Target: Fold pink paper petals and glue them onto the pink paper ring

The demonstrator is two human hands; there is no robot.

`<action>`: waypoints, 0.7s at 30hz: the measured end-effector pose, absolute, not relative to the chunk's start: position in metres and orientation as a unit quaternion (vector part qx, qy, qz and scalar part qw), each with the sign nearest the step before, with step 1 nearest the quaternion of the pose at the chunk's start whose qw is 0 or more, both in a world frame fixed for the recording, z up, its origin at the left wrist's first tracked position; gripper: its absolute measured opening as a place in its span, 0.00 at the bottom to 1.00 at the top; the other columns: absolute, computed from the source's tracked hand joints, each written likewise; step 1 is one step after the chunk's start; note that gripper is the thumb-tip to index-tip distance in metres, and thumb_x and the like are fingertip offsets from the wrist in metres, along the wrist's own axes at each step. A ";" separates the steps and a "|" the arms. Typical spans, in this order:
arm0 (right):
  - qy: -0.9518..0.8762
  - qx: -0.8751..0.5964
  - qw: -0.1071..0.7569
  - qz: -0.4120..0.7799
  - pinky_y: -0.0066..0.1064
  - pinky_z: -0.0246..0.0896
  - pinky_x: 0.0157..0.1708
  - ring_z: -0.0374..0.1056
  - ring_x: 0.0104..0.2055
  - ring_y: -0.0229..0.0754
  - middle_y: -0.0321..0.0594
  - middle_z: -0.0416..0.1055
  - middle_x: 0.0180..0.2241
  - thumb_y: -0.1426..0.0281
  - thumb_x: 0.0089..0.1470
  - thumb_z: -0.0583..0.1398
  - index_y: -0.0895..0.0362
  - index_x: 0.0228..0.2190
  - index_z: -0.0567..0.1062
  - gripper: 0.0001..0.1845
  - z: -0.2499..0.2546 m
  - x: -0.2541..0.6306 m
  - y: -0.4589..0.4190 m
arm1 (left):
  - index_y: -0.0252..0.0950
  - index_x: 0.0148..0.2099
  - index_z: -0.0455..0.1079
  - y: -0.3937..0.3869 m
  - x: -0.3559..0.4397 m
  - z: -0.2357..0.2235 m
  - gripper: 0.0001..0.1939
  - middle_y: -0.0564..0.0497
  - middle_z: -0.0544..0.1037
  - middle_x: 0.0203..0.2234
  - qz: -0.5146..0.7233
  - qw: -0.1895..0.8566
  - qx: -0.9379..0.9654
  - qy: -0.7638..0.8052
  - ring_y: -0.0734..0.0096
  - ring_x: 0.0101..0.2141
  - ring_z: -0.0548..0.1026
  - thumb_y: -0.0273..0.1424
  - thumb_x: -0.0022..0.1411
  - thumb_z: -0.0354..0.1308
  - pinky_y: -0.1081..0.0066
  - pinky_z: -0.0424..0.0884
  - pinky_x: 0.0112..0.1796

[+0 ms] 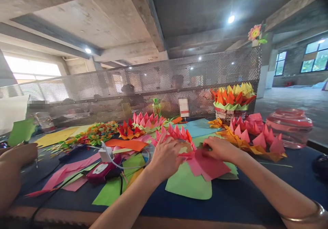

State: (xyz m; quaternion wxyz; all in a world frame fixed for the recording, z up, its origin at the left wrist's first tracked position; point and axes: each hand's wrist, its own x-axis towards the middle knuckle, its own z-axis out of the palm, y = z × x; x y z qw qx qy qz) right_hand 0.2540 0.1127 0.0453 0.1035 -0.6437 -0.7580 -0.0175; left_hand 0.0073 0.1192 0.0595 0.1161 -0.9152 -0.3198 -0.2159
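Note:
My left hand (pixel 167 154) is closed on the near side of a ring of pink folded-paper petals (pixel 176 131), whose points stand upright behind my knuckles. Just right of it, my right hand (pixel 221 147) has its fingers curled down at the upper edge of several pink paper sheets (pixel 211 164); its fingertips are partly hidden in shadow. The pink sheets overlap a light green sheet (pixel 191 183) on the dark blue tabletop (pixel 225 205). Behind the ring stands another pink petal piece (pixel 147 119), beside an orange-red one (pixel 129 131).
A purple power strip (pixel 104 171) with a white charger (pixel 106 153) and cables lies left. Further left, a co-worker's hand (pixel 22 155) holds green paper (pixel 22 131). At right are a paper lotus (pixel 233 97) and a clear jar (pixel 289 128). A perforated metal screen (pixel 159 72) stands behind.

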 end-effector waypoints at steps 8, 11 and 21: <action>-0.768 -0.624 0.139 -0.031 0.41 0.63 0.44 0.68 0.42 0.42 0.39 0.72 0.38 0.66 0.62 0.57 0.59 0.36 0.73 0.09 0.040 0.254 0.119 | 0.36 0.43 0.73 0.117 0.038 0.046 0.14 0.45 0.79 0.38 -0.248 0.105 -0.910 -0.314 0.57 0.44 0.74 0.40 0.63 0.56 0.60 0.64 0.47; -0.779 -0.603 0.167 -0.030 0.40 0.63 0.44 0.69 0.41 0.42 0.38 0.72 0.36 0.67 0.62 0.57 0.59 0.35 0.73 0.09 0.038 0.253 0.122 | 0.36 0.39 0.73 0.118 0.043 0.045 0.12 0.46 0.79 0.35 -0.232 0.096 -0.911 -0.327 0.57 0.42 0.74 0.40 0.63 0.56 0.60 0.64 0.44; -0.799 -0.532 0.279 0.008 0.33 0.60 0.43 0.68 0.42 0.42 0.43 0.72 0.40 0.78 0.59 0.51 0.58 0.47 0.70 0.15 0.033 0.244 0.131 | 0.36 0.31 0.70 0.124 0.038 0.047 0.08 0.48 0.78 0.30 -0.232 0.078 -0.898 -0.365 0.63 0.37 0.75 0.29 0.63 0.53 0.67 0.64 0.39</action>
